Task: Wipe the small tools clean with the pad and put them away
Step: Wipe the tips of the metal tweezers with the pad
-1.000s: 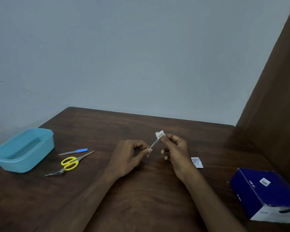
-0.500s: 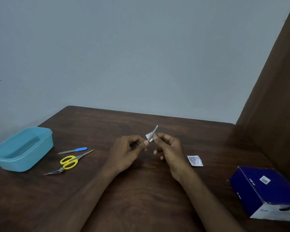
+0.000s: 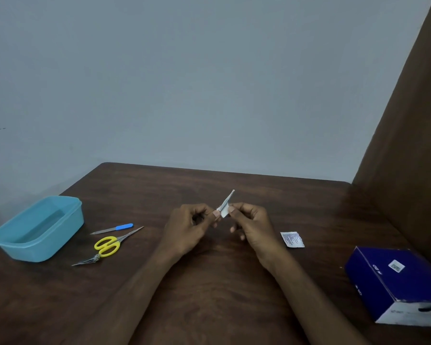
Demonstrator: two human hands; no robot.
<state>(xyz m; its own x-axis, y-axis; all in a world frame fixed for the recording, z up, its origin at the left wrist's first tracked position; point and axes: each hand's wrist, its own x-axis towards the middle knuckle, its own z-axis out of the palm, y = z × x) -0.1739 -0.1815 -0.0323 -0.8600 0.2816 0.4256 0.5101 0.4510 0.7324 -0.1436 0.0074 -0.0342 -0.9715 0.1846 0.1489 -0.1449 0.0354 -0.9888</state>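
Note:
Above the middle of the table my left hand (image 3: 184, 227) pinches the lower end of a thin metal tool (image 3: 230, 195), whose tip points up and away. My right hand (image 3: 251, 225) pinches a small white pad (image 3: 222, 210) folded round the tool's shaft, right next to my left fingertips. On the table to the left lie a nail file with a blue handle (image 3: 112, 228), yellow-handled scissors (image 3: 110, 244) and a small pointed metal tool (image 3: 85, 262). A light blue plastic tub (image 3: 67, 224) stands open at the far left.
A torn white pad wrapper (image 3: 292, 239) lies right of my right hand. A dark blue cardboard box (image 3: 396, 282) sits at the front right. A brown panel (image 3: 408, 133) closes off the right side, and a grey wall stands behind the dark wooden table (image 3: 209, 295).
My right hand has slid the pad down the tool toward my left fingers, so the bare metal tip now sticks out above the pad. Both hands shifted slightly left.

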